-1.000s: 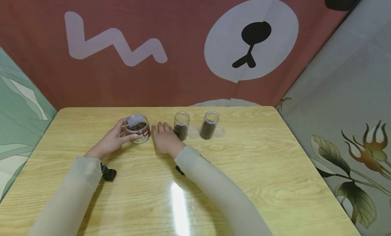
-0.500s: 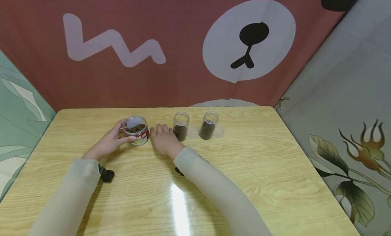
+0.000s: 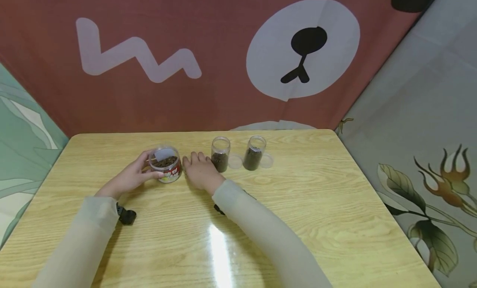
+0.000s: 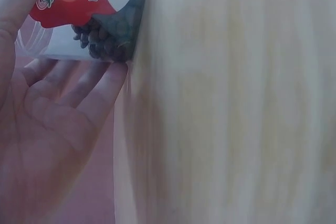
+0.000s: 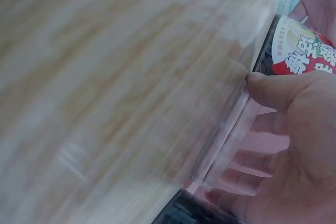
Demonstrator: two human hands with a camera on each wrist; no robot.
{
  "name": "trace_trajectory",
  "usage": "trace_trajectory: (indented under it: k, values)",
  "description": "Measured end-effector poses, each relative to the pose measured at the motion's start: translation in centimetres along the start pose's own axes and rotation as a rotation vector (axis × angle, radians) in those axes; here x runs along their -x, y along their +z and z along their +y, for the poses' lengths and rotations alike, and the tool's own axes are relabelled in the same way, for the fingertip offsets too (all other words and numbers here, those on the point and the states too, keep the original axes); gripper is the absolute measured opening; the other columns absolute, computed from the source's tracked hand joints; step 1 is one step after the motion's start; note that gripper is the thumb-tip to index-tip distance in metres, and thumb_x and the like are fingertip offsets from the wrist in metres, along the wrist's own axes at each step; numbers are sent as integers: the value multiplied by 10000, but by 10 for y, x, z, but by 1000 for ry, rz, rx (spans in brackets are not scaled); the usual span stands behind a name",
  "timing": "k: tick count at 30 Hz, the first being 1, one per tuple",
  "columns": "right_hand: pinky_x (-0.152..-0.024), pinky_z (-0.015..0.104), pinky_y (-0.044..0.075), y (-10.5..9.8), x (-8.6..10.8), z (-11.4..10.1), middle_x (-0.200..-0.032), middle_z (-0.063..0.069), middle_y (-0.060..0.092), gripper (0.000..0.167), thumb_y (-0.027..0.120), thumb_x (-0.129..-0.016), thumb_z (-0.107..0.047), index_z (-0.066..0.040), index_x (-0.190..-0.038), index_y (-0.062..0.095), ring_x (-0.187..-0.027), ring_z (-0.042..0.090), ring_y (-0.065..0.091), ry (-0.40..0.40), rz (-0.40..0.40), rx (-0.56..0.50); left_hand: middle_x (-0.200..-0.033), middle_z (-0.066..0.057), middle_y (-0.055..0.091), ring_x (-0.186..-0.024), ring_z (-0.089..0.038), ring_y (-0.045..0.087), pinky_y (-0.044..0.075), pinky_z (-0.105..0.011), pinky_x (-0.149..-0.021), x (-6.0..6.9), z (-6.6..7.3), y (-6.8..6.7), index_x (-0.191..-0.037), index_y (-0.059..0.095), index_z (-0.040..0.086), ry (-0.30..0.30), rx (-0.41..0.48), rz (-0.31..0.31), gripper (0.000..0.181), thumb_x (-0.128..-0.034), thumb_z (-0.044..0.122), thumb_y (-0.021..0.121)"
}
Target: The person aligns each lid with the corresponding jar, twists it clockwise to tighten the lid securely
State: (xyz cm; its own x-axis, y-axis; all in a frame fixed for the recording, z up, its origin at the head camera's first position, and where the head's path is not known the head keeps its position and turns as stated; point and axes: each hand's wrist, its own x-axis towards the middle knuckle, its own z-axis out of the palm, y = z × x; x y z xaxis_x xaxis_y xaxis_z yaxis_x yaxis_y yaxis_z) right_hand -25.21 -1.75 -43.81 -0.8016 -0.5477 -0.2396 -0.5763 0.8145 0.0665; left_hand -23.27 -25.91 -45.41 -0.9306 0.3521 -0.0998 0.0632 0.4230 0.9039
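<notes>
My left hand [image 3: 128, 176] grips a squat clear plastic jar [image 3: 172, 173] at the table's back left, thumb on its near side. The jar has a red printed label and holds dark brown dried pieces plus a whitish piece inside. In the left wrist view its base [image 4: 107, 45] is at the tabletop and the fingers support its far side. Just right of it, my right hand [image 3: 201, 172] lies low over the table. The right wrist view shows its thumb and fingers round the rim of a clear plastic lid [image 5: 226, 135]; the head view hides that lid.
Two slim clear jars, a left one [image 3: 220, 160] and a right one [image 3: 253, 157], stand without lids, partly filled with dark contents. Two clear round lids, the first [image 3: 236, 161] and the second [image 3: 267, 160], lie beside them. A patterned cloth [image 3: 149, 102] hangs behind the table.
My left hand has drawn the squat jar slightly nearer and to the left. The right hand has barely moved, and the slim jars stand as before.
</notes>
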Motion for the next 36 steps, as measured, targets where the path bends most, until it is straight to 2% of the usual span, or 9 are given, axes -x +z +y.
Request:
trace_trajectory:
  k: [15,23,29,33,36]
  values:
    - [-1149,444,366,0,0,0,-1561,132,326,550,369,-1115,-316,-156,-1626,246,-1426,285,305,2,16,-1,-1572,-289,321,-1453,-499,274,223,-643,-1175,9,-2,2,-1555,226,15,53,11,-49,818,-947,195,743]
    - [-1048,413,434,0,0,-2,-1425,106,420,541,429,-1097,-311,-163,-1603,306,-1296,252,383,18,43,0,-1551,-298,337,-1421,-530,313,240,-677,-1150,15,-5,2,-1546,230,-5,74,1,-94,786,-959,170,723]
    - [-1071,440,416,0,-3,-2,-1460,126,394,548,463,-1083,-248,-169,-1603,306,-1325,269,355,28,49,-13,-1551,-290,351,-1418,-510,335,250,-652,-1151,17,-5,1,-1519,271,-9,76,4,-103,746,-954,160,727]
    - [-1082,457,404,0,-4,-2,-1474,133,375,559,476,-1079,-265,-172,-1603,303,-1334,274,337,32,53,-26,-1548,-286,357,-1414,-505,347,260,-650,-1149,17,-5,1,-1517,277,-2,85,7,-105,739,-954,160,727]
    - [-1069,447,405,1,-4,-2,-1468,134,375,542,459,-1086,-282,-173,-1596,312,-1324,270,338,30,56,-29,-1536,-273,381,-1404,-489,375,338,-559,-1145,18,-6,1,-1520,282,12,87,6,-110,734,-954,157,727]
